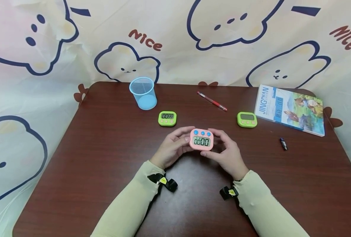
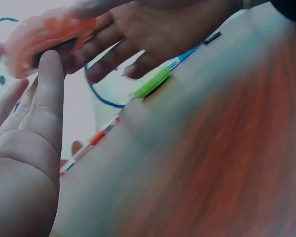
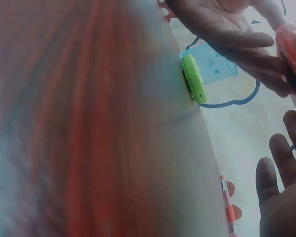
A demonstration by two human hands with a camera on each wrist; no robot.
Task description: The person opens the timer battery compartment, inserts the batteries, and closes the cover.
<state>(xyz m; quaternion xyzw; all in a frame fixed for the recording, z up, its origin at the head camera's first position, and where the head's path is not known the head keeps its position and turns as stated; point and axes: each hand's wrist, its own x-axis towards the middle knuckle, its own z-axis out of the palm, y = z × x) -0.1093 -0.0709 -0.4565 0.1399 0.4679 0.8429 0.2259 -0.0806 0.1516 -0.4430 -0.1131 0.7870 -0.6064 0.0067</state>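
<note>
On our dark wooden worktop (image 1: 104,171) we see a cup (image 1: 143,93), two green timers (image 1: 167,118) (image 1: 247,119), a pen (image 1: 212,101), a book (image 1: 290,109) and a small battery (image 1: 283,144).

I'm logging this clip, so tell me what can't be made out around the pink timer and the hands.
- Pink timer back: head view, faces away; wrist views blurred.
- Left hand and right hand fingertips: head view, tucked behind the timer.
- Right green timer display: head view, too small to read.
- Small dark object: head view, too small to identify.
- Book text: mostly too small.
</note>
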